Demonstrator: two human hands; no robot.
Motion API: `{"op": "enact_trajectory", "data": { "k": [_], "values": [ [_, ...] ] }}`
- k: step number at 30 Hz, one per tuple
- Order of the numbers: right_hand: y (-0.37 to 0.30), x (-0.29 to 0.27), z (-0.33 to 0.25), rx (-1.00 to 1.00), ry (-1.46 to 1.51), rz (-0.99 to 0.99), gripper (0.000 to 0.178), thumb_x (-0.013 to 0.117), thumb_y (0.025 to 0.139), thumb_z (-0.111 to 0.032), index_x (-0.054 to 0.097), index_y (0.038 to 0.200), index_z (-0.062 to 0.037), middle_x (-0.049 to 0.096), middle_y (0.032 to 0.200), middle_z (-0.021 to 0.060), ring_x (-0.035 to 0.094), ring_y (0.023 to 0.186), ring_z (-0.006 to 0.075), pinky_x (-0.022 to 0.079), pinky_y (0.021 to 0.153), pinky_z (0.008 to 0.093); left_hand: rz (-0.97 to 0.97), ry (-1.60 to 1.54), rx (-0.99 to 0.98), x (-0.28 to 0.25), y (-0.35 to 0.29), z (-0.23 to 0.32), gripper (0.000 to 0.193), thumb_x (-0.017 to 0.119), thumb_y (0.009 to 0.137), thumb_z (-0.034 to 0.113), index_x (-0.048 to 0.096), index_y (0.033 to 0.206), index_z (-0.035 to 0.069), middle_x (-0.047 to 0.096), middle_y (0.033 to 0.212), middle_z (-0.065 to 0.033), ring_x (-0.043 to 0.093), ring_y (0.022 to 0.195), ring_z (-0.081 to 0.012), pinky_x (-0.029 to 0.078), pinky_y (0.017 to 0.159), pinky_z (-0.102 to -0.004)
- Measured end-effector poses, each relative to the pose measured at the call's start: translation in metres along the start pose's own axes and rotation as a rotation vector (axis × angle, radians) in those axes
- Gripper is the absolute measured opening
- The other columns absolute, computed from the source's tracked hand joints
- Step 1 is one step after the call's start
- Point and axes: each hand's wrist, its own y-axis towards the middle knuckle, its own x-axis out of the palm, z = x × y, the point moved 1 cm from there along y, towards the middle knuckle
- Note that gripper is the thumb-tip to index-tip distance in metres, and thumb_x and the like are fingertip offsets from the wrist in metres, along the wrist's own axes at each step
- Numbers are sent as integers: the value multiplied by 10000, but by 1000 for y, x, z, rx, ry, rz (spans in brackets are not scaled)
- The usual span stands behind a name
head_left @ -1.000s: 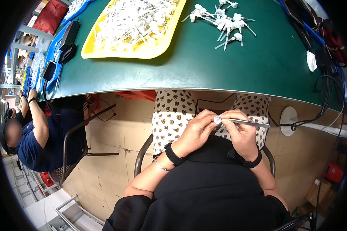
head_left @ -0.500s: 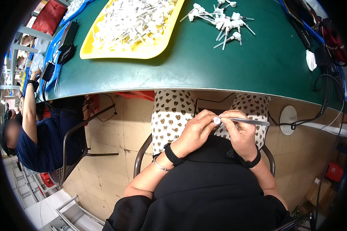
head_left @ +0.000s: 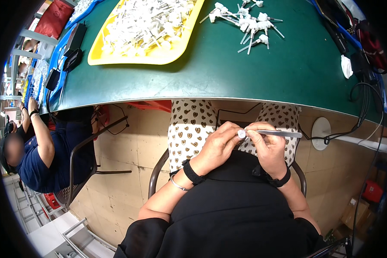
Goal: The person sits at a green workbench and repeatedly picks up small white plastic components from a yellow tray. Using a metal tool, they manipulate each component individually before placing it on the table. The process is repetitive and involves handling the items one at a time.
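Observation:
Above my lap, my left hand (head_left: 223, 143) pinches a small white plastic part (head_left: 241, 134), its round end facing up. My right hand (head_left: 267, 146) is closed around a slim grey metal tool that looks like a pair of tweezers (head_left: 284, 134). The broad end of the tweezers sticks out to the right, and their tip end points at the white part, with the exact contact hidden by my fingers. Both hands are close together, just short of the table's near edge.
A yellow tray (head_left: 148, 60) heaped with white parts with thin tubes stands on the green table (head_left: 210, 81). Several similar parts (head_left: 253, 26) lie loose to its right. Black cables (head_left: 365, 101) hang at the far right. At left, a co-worker (head_left: 41, 159) sits at the table.
My hands stay almost where they were, still holding the white part and the tweezers. At left, the co-worker's arm has drawn back and lower.

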Motion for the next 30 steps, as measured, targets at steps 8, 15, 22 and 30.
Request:
{"op": "enact_trajectory", "data": {
  "k": [8, 15, 22, 30],
  "values": [
    [1, -1, -1, 19, 32, -8, 69, 644, 978, -18, 687, 994, 34, 689, 927, 65, 617, 753, 73, 495, 650, 222, 18, -32, -9, 1, 0, 0, 160, 659, 942, -15, 682, 1098, -43, 670, 1018, -133, 652, 904, -256, 532, 783, -333],
    [1, 1, -6, 47, 87, -23, 87, 628, 996, -26, 671, 1028, 42, 681, 930, 35, 598, 746, 50, 481, 641, 202, 29, -36, -5, -1, 0, 2, 164, 667, 938, -14, 688, 1099, -42, 675, 1015, -135, 656, 904, -256, 535, 788, -332],
    [1, 1, -5, 56, 125, -8, 88, 622, 1001, -23, 667, 1039, 41, 683, 926, 33, 594, 752, 38, 472, 633, 193, 33, -26, 15, -1, 1, 2, 161, 670, 932, -19, 692, 1091, -38, 677, 1007, -135, 657, 898, -262, 537, 782, -337],
    [0, 1, -4, 49, 132, -9, 87, 625, 998, -18, 667, 1037, 47, 684, 955, 40, 607, 785, 48, 480, 652, 199, 33, -24, 13, -1, 1, 1, 159, 672, 929, -18, 694, 1085, -35, 677, 1001, -133, 657, 887, -261, 537, 776, -339]
  ]
}}
